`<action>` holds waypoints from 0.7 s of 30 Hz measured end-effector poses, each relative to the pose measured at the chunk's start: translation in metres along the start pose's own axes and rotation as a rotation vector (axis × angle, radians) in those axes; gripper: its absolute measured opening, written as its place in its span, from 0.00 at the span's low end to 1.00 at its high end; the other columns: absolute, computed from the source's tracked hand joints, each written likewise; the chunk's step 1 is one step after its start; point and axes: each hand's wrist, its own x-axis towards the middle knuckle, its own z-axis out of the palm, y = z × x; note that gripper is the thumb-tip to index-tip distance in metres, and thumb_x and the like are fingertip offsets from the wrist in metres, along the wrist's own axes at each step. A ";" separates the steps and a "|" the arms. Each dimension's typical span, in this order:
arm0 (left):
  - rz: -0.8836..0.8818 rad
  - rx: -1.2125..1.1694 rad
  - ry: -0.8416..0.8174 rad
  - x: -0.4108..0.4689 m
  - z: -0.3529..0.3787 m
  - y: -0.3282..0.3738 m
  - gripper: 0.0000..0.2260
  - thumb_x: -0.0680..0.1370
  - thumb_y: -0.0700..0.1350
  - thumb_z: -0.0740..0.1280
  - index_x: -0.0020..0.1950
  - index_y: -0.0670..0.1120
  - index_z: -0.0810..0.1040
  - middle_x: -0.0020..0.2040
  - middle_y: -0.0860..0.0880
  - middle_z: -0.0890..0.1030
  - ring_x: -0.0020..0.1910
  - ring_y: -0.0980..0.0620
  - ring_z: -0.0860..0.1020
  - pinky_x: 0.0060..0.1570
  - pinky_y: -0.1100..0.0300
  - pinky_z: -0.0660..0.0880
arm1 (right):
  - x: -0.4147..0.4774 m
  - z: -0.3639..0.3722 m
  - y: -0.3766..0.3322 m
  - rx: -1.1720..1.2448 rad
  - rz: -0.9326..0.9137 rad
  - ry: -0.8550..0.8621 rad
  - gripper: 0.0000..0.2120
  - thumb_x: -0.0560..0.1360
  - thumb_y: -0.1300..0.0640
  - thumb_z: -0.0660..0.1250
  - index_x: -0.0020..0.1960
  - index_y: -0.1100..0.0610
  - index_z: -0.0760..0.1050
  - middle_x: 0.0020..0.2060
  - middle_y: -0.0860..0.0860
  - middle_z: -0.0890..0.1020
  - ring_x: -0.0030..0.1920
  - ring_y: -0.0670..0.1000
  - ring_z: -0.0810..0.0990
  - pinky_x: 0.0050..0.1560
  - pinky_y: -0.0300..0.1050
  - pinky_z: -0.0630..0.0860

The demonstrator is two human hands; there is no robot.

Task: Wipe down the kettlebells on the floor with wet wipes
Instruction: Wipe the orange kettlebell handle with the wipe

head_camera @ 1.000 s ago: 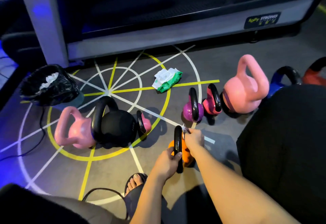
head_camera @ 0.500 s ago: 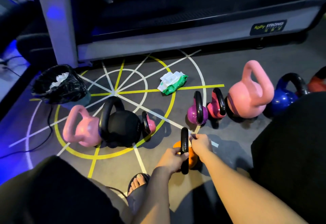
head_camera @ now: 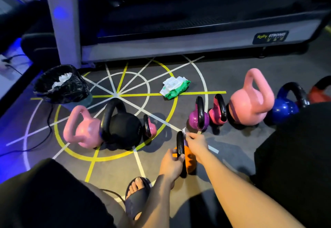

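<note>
At about 10 o'clock from the middle of the view, a bin (head_camera: 71,94) lined with a black bag is standing on the floor, with white crumpled wipes inside. Just right of it, at 9 o'clock, a pink kettlebell (head_camera: 82,129), a black kettlebell (head_camera: 123,125) and a small pink kettlebell (head_camera: 151,129) are sitting in a row, close together.

At 6 o'clock the left hand (head_camera: 171,164) is gripping the black handle of the orange kettlebell (head_camera: 190,157); its fingers are curled round the lower part of the handle. This kettlebell is resting on the floor just right of centre, near a foot in a dark sandal (head_camera: 138,192). Above it, at 12 o'clock, a green and white wipes pack (head_camera: 174,87) is lying on the yellow line.

The right hand (head_camera: 197,143) is pinching a white wet wipe (head_camera: 184,131) between the fingertips and is pressing it against the top of the same handle.

From 2 to 3 o'clock a purple kettlebell (head_camera: 197,121), a magenta kettlebell (head_camera: 215,114), a large pink kettlebell (head_camera: 250,102), a blue kettlebell (head_camera: 284,110) and a red kettlebell (head_camera: 320,94), partly cut off, are standing in line.
</note>
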 end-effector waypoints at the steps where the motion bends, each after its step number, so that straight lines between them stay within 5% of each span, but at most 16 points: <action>1: -0.003 -0.045 0.027 -0.002 0.003 0.001 0.06 0.81 0.48 0.67 0.54 0.54 0.71 0.51 0.48 0.83 0.52 0.46 0.82 0.56 0.42 0.80 | -0.001 0.001 -0.002 0.009 -0.022 -0.029 0.12 0.79 0.47 0.67 0.60 0.44 0.82 0.44 0.44 0.85 0.45 0.49 0.82 0.44 0.46 0.81; 4: -0.058 -0.233 0.054 -0.002 0.020 0.003 0.08 0.82 0.45 0.67 0.60 0.50 0.71 0.50 0.46 0.83 0.48 0.47 0.82 0.42 0.51 0.82 | 0.000 0.002 -0.007 -0.007 -0.088 -0.080 0.10 0.76 0.42 0.67 0.56 0.38 0.82 0.44 0.40 0.86 0.48 0.47 0.84 0.54 0.52 0.81; 7: -0.065 -0.368 -0.019 -0.005 0.034 0.007 0.08 0.82 0.42 0.67 0.58 0.49 0.69 0.49 0.43 0.83 0.43 0.48 0.83 0.28 0.58 0.77 | -0.007 -0.005 -0.011 -0.001 -0.105 -0.049 0.07 0.76 0.43 0.68 0.47 0.40 0.85 0.38 0.43 0.86 0.44 0.49 0.84 0.50 0.51 0.81; 11: -0.082 -0.374 -0.067 0.002 0.033 0.007 0.09 0.81 0.41 0.68 0.56 0.48 0.68 0.50 0.41 0.83 0.48 0.43 0.84 0.30 0.54 0.79 | -0.010 -0.006 -0.007 0.006 -0.112 -0.042 0.12 0.77 0.44 0.67 0.36 0.34 0.81 0.36 0.43 0.84 0.44 0.50 0.84 0.52 0.51 0.81; 13: -0.108 -0.396 -0.087 0.003 0.026 0.007 0.10 0.80 0.41 0.69 0.55 0.47 0.69 0.50 0.41 0.83 0.50 0.42 0.84 0.33 0.51 0.80 | -0.011 -0.003 -0.011 0.010 -0.128 -0.099 0.10 0.78 0.43 0.66 0.41 0.29 0.80 0.43 0.41 0.86 0.47 0.48 0.84 0.54 0.52 0.81; 16: -0.115 -0.402 -0.098 0.006 0.021 0.004 0.09 0.80 0.41 0.70 0.52 0.46 0.70 0.47 0.43 0.84 0.47 0.45 0.85 0.33 0.51 0.80 | -0.013 -0.010 -0.020 -0.013 -0.145 -0.158 0.08 0.79 0.47 0.66 0.52 0.37 0.83 0.48 0.42 0.86 0.48 0.46 0.84 0.51 0.45 0.80; 21: -0.162 -0.621 0.006 0.014 -0.001 0.003 0.20 0.79 0.60 0.68 0.58 0.45 0.81 0.51 0.45 0.86 0.52 0.46 0.84 0.42 0.47 0.83 | -0.032 -0.020 -0.002 -0.032 -0.100 -0.103 0.09 0.75 0.44 0.66 0.49 0.40 0.85 0.42 0.43 0.86 0.47 0.49 0.83 0.53 0.50 0.81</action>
